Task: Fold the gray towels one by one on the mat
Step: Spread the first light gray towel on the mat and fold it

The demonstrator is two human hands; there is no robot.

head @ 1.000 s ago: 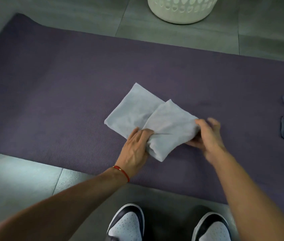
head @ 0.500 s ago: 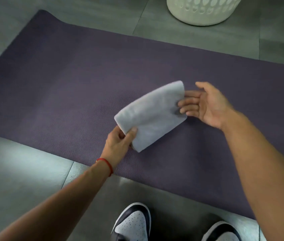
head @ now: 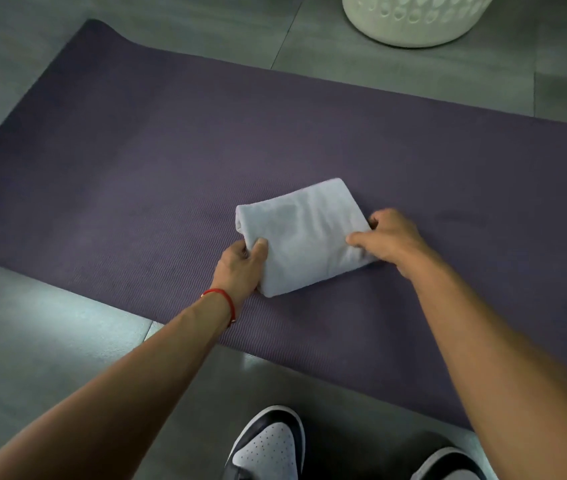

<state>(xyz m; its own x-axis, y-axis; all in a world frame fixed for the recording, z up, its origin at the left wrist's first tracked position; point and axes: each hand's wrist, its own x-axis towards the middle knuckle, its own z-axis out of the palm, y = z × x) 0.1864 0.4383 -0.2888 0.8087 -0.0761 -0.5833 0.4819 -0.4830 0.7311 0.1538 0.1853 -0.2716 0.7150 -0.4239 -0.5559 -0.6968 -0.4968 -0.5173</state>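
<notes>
- We grip the towel point(head: 304, 237) with both hands: our left hand point(head: 242, 268) pinches its left edge, thumb on top and fingers curled underneath, and our right hand point(head: 391, 239) pinches its right edge the same way, thumb over the cloth.
- The towel lies on the mat point(head: 136, 168), nearer the mat's near edge than its far edge and about midway along the part we can see.
- It is already a small thick packet with several layers showing at its rounded left end, so we judge this one to be folded, or one last tidy away from it.
- What is left for this towel, as we read it, is to square the edges, press it flat and let go.
- We see no other towels here, so we cannot tell how many remain or how many are done.
- A white basket point(head: 413, 19) stands on the floor beyond the mat's far edge, well apart from the towel; we cannot see what is in it.
- Our shoes point(head: 268, 445) are on the floor just off the mat's near edge.
- A red band point(head: 221, 299) circles our left wrist.
- Nothing lies between our hands and the towel, and nothing on the mat crowds it.
</notes>
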